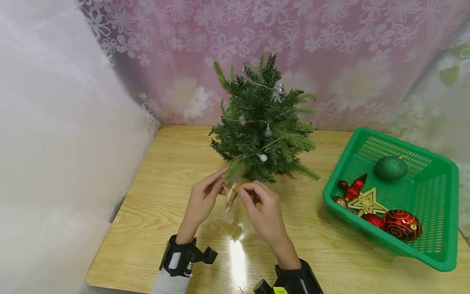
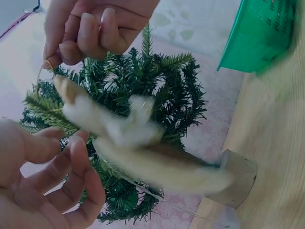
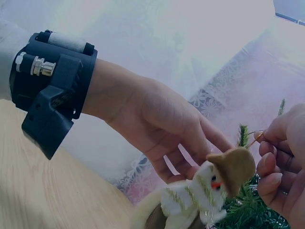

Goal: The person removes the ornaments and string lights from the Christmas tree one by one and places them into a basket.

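A plush snowman ornament [image 3: 190, 195] with a brown hat and gold-trimmed white scarf hangs by a thin gold loop. My right hand [image 1: 262, 206] pinches that loop between thumb and index finger; the ornament is blurred in the left wrist view. Beside a low front branch [image 2: 50, 112] of the small Christmas tree [image 1: 257, 110] is my left hand [image 1: 203, 196], its fingers loosely bent. Whether those fingertips touch the branch or the ornament I cannot tell. Wire lights with small clear bulbs [image 1: 268, 131] wind around the tree.
A green basket [image 1: 367, 232] stands on the right of the wooden table [image 1: 161, 179]. In it lie a green ball [image 1: 391, 168], a gold star [image 1: 367, 202], a red patterned ball [image 1: 402, 225] and smaller red ornaments. Behind the tree hangs a pink floral curtain [image 1: 165, 65].
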{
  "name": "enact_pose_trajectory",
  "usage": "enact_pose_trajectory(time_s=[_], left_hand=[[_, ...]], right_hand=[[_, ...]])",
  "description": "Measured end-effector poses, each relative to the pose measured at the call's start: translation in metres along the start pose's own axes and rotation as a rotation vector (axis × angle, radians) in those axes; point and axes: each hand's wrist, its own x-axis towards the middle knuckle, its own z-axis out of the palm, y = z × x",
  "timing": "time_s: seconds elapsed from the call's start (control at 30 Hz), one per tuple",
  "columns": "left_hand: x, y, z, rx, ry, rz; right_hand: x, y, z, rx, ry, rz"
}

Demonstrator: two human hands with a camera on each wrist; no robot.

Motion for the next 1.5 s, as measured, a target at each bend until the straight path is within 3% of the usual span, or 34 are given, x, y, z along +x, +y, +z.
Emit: enact_pose_trajectory(time_s=[0.2,0.37,0.57,0.7,1.13,1.3,1.5], left_hand=[[0.004,-0.001,0.004,0.019,-0.030,0.002],[0.003,0.000,0.006,0.099,-0.047,0.070],[0.004,0.000,0.010,0.194,-0.026,0.157],[0.005,0.001,0.012,0.225,0.004,0.176],[0.010,0.004,0.017,0.246,0.082,0.255],[0.010,0.003,0.020,0.234,0.073,0.261],[0.010,0.002,0.023,0.221,0.068,0.275]], right_hand=[[0.011,0.001,0.002,-0.039,0.012,-0.025],[0.018,-0.005,0.004,-0.116,-0.035,-0.163],[0.015,-0.015,0.006,-0.227,-0.159,-0.305],[0.007,-0.018,-0.001,-0.250,-0.192,-0.275],[-0.008,-0.016,-0.041,-0.245,-0.156,-0.142],[-0.016,-0.014,-0.048,-0.217,-0.162,-0.096],[-0.025,-0.002,-0.063,-0.229,-0.063,-0.035]])
